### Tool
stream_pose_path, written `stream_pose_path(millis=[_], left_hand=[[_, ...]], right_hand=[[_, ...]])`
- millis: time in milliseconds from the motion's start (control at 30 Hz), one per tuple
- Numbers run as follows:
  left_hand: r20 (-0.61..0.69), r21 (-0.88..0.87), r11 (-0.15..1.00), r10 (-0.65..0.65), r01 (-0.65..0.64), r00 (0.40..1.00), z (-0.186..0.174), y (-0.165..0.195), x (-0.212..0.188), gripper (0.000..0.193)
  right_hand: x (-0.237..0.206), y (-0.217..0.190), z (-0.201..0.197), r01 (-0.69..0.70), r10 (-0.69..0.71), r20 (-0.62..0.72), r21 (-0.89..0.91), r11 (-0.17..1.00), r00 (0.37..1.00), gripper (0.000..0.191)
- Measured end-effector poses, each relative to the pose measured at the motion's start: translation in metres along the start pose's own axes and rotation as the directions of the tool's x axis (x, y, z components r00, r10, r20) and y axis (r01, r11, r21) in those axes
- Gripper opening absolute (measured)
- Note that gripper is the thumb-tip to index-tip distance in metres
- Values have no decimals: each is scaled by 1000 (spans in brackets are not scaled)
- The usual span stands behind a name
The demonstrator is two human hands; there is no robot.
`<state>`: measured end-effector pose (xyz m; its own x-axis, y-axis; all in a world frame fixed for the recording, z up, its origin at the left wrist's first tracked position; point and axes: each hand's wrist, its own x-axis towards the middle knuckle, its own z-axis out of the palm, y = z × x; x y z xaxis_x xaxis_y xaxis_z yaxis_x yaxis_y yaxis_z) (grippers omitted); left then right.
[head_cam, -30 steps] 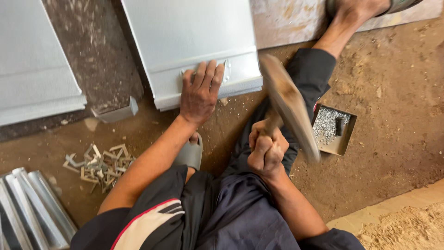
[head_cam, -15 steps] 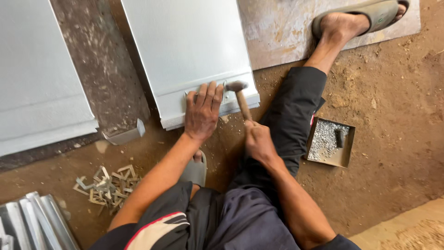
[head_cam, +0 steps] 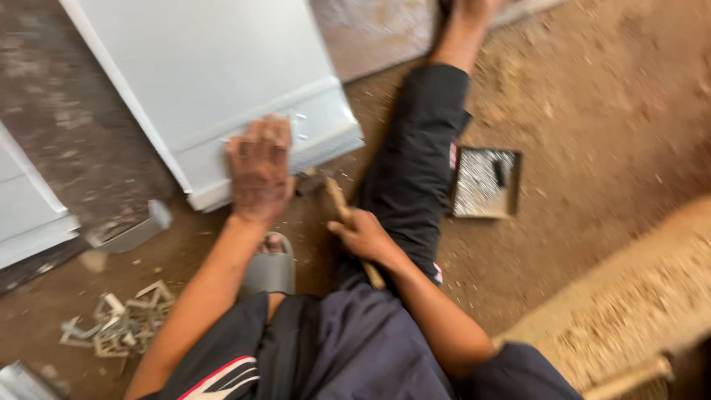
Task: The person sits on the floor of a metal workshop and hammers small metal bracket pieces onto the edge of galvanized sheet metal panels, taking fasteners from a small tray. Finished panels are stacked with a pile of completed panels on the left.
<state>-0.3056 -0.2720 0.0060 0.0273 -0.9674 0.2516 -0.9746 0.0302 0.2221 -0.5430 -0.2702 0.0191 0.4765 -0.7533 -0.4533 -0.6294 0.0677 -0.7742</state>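
My left hand [head_cam: 259,167] lies flat, fingers spread, on the near edge of a pale grey metal sheet panel [head_cam: 215,81] on the ground. My right hand [head_cam: 363,235] grips the wooden handle of a hammer [head_cam: 333,200]; its head rests low by the panel's near corner, just right of my left hand. My dark-trousered right leg [head_cam: 418,155] stretches out to the right of the panel. The view is blurred.
A small square tray of nails [head_cam: 485,181] sits on the dirt right of my leg. A pile of small metal clips [head_cam: 122,322] lies at lower left. Another grey panel [head_cam: 29,211] is at left. A grey sandal [head_cam: 268,270] is under my left forearm. Sawdust heap [head_cam: 629,311] at right.
The hammer came down from its raised swing onto the panel's edge and now sits lower, off the corner. My left hand stayed pressed on the panel. The view shifted.
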Motion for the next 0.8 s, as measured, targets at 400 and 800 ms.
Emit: stream_pose_path(millis=[400, 800], left_hand=[[-73, 60, 998, 41, -37, 996, -5, 22, 8, 83], [-17, -3, 999, 38, -38, 999, -2, 21, 36, 98]], right_hand=[[-27, 171, -187, -241, -297, -606, -648, 723, 738, 28], [-27, 210, -173, -340, 84, -807, -149, 929, 584, 20]])
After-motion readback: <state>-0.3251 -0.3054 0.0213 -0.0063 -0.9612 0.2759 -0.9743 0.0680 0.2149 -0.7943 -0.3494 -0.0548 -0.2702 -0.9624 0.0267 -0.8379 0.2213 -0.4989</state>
